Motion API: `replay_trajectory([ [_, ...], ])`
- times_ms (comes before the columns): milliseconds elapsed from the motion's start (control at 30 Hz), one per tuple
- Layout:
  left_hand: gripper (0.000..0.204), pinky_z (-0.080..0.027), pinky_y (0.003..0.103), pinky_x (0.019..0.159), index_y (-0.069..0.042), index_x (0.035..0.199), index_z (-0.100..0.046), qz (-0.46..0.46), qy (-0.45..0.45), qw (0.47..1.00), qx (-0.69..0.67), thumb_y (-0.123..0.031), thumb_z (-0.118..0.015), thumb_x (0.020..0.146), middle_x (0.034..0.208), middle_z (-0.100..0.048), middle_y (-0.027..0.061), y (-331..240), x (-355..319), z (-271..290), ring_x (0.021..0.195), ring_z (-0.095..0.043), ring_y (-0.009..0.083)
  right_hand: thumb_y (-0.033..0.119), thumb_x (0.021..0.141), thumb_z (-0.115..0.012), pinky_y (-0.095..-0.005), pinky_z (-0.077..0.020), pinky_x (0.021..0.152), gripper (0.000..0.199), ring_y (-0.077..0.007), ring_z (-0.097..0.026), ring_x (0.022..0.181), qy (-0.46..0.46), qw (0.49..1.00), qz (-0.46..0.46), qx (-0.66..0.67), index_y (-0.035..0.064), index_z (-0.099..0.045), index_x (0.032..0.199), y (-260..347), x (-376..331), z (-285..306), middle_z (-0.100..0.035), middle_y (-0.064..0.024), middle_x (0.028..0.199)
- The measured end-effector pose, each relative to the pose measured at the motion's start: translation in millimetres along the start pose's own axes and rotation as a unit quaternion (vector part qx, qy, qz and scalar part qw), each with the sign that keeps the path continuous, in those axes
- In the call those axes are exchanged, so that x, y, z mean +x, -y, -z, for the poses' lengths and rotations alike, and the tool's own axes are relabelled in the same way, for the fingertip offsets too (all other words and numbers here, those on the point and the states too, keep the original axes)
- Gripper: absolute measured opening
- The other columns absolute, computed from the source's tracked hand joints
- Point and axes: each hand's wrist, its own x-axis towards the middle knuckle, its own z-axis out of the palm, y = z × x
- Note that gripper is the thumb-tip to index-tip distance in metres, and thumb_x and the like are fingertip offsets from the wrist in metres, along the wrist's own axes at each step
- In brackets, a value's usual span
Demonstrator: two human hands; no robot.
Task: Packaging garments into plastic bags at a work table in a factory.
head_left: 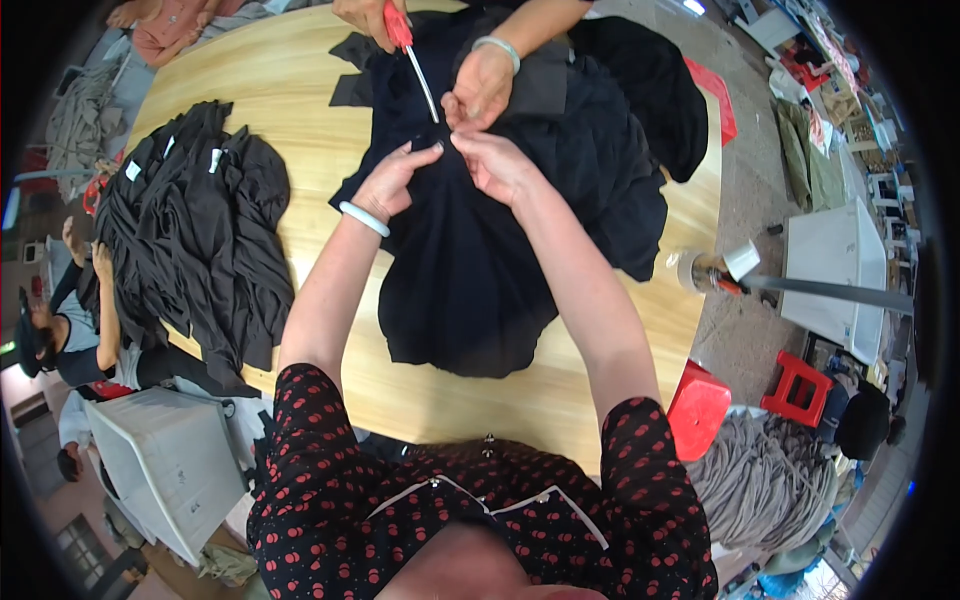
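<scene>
- Pale wood is shown by the bench point(310, 120), with a heap of dark garments point(200, 225) piled at its left, a white bin point(170, 470) set below that side, and a red stool point(697, 410) just beside its right edge.
- Black cloth point(460, 290) is spread across the middle of the bench, directly under the hands.
- On its upper part, the left hand point(388, 187) is rested with thumb stretched inward and fingers bent; whether cloth is pinched cannot be told.
- Close beside it, the right hand point(492, 167) is placed with fingers drawn narrow; its grip, too, cannot be told.
- From across the bench, a red-handled tool point(411, 58) is held by a co-worker's hand point(370, 15), its tip near both thumbs; the co-worker's other hand point(482, 85) is held just above the right one.
- Judged from this, one spot of cloth is being handled jointly; steady cloth and fingers kept clear of the tip are called for.
</scene>
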Motion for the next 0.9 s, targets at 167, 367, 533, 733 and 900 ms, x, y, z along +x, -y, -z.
replay_trajectory([
  [167,0.024,-0.043,0.031,0.083,0.002,0.099,-0.051,0.002,0.027,1.0,0.002,-0.014,-0.051,0.082,0.098,-0.057,0.0116,-8,-12,21,0.091,-0.055,0.0216,0.038,0.081,-0.05,-0.0187,-0.0277,0.053,0.028,-0.0033,-0.033,0.058,0.08,0.913,-0.114,-0.384,0.0105,-0.056,0.083,-11,-18,7,-0.046,0.0073,0.071],
  [367,0.021,-0.043,0.028,0.081,-0.001,0.098,-0.053,-0.024,-0.003,0.998,-0.06,-0.007,-0.055,0.078,0.094,-0.058,0.0069,-8,-30,41,0.088,-0.056,0.0167,0.036,0.079,-0.054,-0.0197,-0.0293,0.056,0.028,-0.0042,-0.032,0.061,0.07,0.907,-0.159,-0.385,0.0083,-0.056,0.082,-10,-53,7,-0.044,0.0069,0.069],
  [533,0.021,-0.042,0.028,0.082,-0.002,0.099,-0.053,-0.03,-0.013,0.998,-0.063,-0.007,-0.054,0.078,0.095,-0.058,0.0054,-9,-42,45,0.088,-0.055,0.016,0.026,0.073,-0.061,-0.0228,-0.0373,0.076,0.035,-0.0101,-0.048,0.081,0.128,0.849,-0.14,-0.493,0.0006,-0.054,0.096,-21,-57,45,-0.055,-0.0024,0.085],
  [733,0.021,-0.043,0.028,0.081,-0.002,0.099,-0.053,-0.013,-0.062,0.994,-0.094,-0.008,-0.054,0.079,0.095,-0.058,0.0065,-10,-41,48,0.087,-0.055,0.0168,0.016,0.073,-0.06,-0.0268,-0.0398,0.079,0.036,-0.0191,-0.053,0.088,0.001,0.747,0.087,-0.66,0.0024,-0.047,0.103,-36,-85,28,-0.057,-0.0116,0.09],
  [900,0.023,-0.043,0.029,0.081,-0.001,0.098,-0.053,0.016,-0.105,0.992,-0.069,-0.01,-0.056,0.077,0.095,-0.057,0.0067,-8,-36,39,0.086,-0.055,0.0179,0.021,0.078,-0.057,-0.0234,-0.0411,0.071,0.027,-0.0109,-0.052,0.076,-0.039,0.861,0.067,-0.503,-0.0002,-0.055,0.094,-32,-86,51,-0.058,-0.0041,0.082],
])
